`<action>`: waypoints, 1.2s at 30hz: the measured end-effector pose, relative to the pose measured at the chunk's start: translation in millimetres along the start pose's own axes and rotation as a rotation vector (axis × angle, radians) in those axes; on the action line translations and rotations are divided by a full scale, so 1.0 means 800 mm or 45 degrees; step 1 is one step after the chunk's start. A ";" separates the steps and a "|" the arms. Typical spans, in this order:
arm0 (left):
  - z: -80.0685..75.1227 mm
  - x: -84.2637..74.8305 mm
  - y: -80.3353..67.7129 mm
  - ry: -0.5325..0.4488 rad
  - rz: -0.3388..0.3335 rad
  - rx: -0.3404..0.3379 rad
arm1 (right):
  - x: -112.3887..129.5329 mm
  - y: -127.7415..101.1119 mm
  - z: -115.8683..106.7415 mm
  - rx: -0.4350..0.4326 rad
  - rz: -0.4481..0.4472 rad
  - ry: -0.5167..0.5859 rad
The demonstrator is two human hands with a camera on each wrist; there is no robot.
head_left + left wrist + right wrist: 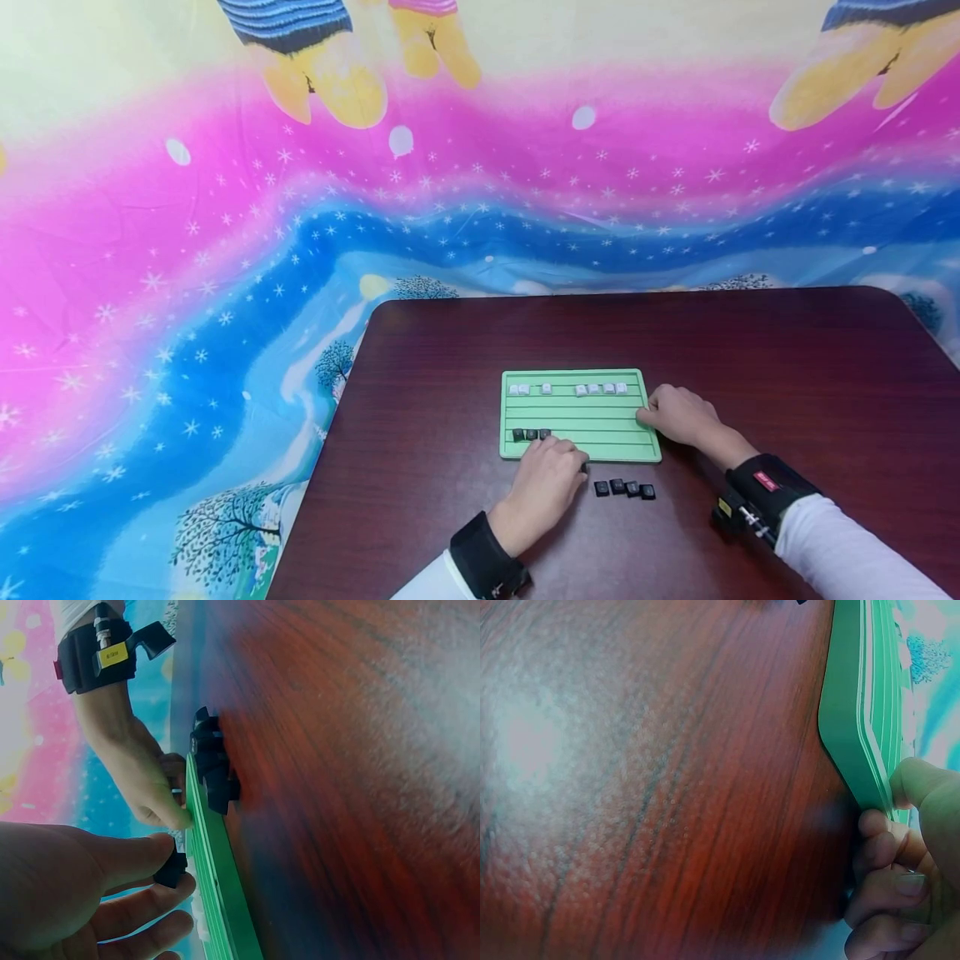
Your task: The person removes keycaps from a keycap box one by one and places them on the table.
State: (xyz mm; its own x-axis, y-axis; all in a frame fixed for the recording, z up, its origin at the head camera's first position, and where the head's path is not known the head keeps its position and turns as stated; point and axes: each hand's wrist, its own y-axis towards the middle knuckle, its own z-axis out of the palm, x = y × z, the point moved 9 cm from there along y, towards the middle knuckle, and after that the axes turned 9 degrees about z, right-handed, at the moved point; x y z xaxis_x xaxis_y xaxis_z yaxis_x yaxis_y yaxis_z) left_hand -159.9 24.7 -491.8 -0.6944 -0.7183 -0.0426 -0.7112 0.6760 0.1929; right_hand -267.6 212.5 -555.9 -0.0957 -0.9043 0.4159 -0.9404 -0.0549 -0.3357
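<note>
Green and ridged, the tray (645, 457) sits mid-table (750, 350), the right hand (678, 414) curled round its right edge (thumb on top, fingers underneath). The left hand (547, 479) pinches a black keycap (172, 869) between thumb and forefinger at the tray's near rail, beside three seated black keycaps (530, 434). Four more black keycaps (624, 488) lie on the table just in front; white keycaps (592, 388) line the top row.

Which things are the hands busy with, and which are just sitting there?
Busy with:
- green tray, right hand holding its edge
- black keycap pinched by left hand
- black keycaps in the tray
- white keycaps in the top row
- loose black keycaps

Just there:
- table
- colourful cloth
</note>
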 end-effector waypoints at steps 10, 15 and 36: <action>0.013 -0.010 -0.006 0.032 0.037 0.053 | -0.001 0.002 0.003 0.007 0.005 0.000; 0.017 -0.014 -0.007 0.051 0.051 0.053 | -0.002 0.002 0.002 -0.003 0.000 0.003; 0.029 -0.021 -0.011 0.084 0.055 0.074 | -0.002 0.001 0.002 -0.006 0.010 -0.002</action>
State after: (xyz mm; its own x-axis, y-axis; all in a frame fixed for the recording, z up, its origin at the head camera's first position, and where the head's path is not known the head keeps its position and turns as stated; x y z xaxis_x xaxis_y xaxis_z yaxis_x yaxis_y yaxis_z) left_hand -144.8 34.3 -515.5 -0.7170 -0.6964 0.0298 -0.6873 0.7135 0.1361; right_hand -267.8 213.1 -557.9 -0.1026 -0.9055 0.4118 -0.9410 -0.0459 -0.3352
